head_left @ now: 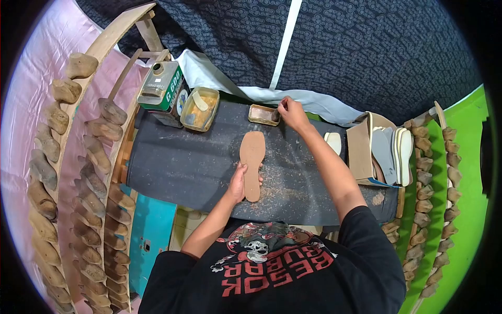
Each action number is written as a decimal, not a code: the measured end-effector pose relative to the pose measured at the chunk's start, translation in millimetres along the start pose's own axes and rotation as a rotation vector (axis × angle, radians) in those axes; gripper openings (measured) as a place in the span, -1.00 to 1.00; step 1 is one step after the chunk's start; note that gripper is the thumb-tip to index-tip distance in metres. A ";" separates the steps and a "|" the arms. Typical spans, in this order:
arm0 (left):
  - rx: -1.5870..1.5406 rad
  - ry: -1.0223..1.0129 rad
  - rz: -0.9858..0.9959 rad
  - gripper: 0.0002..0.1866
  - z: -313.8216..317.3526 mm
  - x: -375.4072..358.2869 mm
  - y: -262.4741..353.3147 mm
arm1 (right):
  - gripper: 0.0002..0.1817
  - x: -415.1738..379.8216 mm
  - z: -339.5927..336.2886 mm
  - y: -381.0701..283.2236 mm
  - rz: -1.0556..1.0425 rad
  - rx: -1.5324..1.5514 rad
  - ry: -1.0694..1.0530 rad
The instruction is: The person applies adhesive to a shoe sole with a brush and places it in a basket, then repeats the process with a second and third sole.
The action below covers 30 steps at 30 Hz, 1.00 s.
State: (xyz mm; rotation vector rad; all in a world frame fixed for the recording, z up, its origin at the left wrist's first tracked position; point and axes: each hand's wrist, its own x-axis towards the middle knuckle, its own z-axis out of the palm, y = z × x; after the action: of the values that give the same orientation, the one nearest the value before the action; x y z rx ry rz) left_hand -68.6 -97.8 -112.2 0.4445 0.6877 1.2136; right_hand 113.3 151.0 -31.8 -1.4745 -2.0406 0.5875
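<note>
A tan shoe insole (252,162) lies lengthwise on the dark grey work board (183,162). My left hand (239,183) grips the insole near its heel end. My right hand (291,113) reaches to the far edge of the board, its fingers pinched at the rim of a small rectangular tin (263,115). What the fingers hold is too small to tell.
A green G 600 can (162,86) and a yellowish tub with a spatula (200,108) stand at the board's far left. A cardboard box of stacked insoles (384,149) sits at the right. Racks of wooden shoe lasts (89,172) line both sides. Brown dust covers the board.
</note>
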 end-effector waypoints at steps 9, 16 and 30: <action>-0.025 -0.066 -0.033 -0.59 5.0 6.9 -5.7 | -0.72 -1.8 -1.4 -25.2 -0.177 -0.136 -0.110; -0.057 -0.063 -0.043 -0.54 5.0 9.2 -10.2 | -0.71 5.1 -10.6 -29.2 -0.151 -0.225 -0.131; -0.052 -0.082 -0.036 -0.50 16.5 8.1 -14.1 | -0.72 15.4 3.6 -23.0 -0.257 -0.216 -0.199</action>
State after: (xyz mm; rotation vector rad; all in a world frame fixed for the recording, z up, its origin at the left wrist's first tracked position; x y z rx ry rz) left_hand -45.8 -93.5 -111.4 0.4342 0.5901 1.1700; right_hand 90.7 158.6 -17.2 -1.2808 -2.4669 0.4337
